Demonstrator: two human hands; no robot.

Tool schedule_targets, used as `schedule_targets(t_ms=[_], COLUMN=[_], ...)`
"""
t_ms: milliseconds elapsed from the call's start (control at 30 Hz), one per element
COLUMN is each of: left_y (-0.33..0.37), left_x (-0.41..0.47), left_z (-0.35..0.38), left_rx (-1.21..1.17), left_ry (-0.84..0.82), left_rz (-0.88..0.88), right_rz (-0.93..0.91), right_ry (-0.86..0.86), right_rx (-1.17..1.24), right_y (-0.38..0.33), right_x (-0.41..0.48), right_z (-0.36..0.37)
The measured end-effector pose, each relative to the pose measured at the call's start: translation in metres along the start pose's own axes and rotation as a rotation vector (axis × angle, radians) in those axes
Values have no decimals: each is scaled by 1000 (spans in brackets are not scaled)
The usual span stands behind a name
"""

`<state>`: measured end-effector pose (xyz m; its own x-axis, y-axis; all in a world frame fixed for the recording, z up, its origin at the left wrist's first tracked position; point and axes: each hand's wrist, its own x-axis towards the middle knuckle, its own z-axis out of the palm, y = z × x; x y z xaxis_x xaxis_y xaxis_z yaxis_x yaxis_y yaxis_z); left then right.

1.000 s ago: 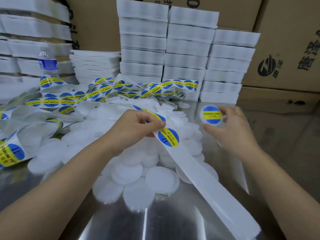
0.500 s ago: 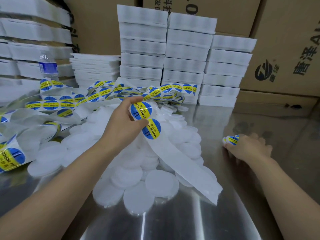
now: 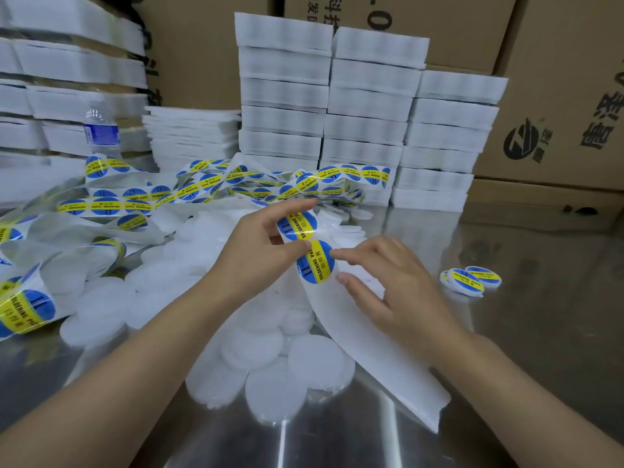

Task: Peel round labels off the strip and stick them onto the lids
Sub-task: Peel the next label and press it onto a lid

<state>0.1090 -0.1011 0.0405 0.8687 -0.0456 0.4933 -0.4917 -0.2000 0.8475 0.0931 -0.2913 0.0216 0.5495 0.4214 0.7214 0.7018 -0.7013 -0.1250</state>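
peel stage, next label not yet lifted. strip [image 3: 371,352] pinched in left grip [image 3: 260,248], held above pile of bare lids [image 3: 266,349]; spent backing trailing down to tabletop [image 3: 557,315]. right grip [image 3: 398,292] apart, index fingertip [image 3: 332,254] at edge of label [image 3: 315,265], thumb lower on backing. labelled lids [image 3: 469,280] set aside at right. next, by judgement: catch label rim, lift without creasing, then take bare lid.

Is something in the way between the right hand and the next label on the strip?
Nothing visible is. The right hand has its index fingertip at the edge of the lowest label, which faces it uncovered. The left hand pinches the strip just above that label.
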Motion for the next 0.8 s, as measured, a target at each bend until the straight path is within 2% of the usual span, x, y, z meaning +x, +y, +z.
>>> schedule_targets(t_ms=[267,800], left_y=[1,2], left_x=[-6,-5], left_z=[3,2], left_rx=[-60,-100], left_ry=[-279,-269], left_rz=[-48,-101], right_rz=[-52,47], right_ry=[95,202], right_rx=[27,211], right_y=[-2,-6], right_x=[-1,-3], right_z=[0,2])
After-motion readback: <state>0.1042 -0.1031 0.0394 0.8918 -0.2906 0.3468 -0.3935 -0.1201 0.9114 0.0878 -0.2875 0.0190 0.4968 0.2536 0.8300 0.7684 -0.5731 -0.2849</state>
